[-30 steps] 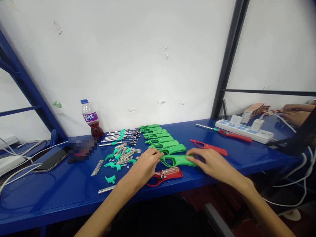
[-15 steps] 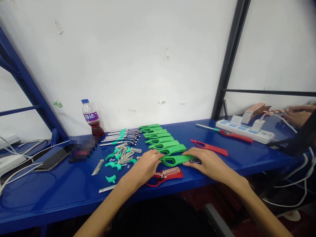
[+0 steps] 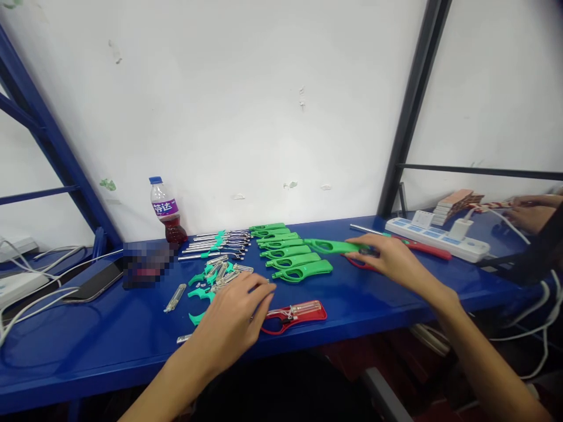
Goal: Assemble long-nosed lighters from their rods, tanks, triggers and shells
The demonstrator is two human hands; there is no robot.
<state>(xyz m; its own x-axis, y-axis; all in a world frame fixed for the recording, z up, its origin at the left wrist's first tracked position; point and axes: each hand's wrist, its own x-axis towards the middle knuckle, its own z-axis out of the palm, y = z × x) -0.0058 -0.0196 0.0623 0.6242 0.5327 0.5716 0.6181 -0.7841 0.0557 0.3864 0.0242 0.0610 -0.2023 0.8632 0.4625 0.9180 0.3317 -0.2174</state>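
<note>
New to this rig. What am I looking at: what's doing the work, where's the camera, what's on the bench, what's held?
No machine here: a person works with two bare hands. Every picture comes from one camera on their head, looking forward and down.

The right hand holds a green lighter handle shell above the blue table, plus a dark item too blurred to name. The left hand is loosely curled, with nothing visible in it, beside an open red shell containing a clear tank and wires.

Beyond are a row of green shells, metal tubes, teal plastic pieces and loose clear tanks. A bottle stands at the left; a power strip lies at the right.
</note>
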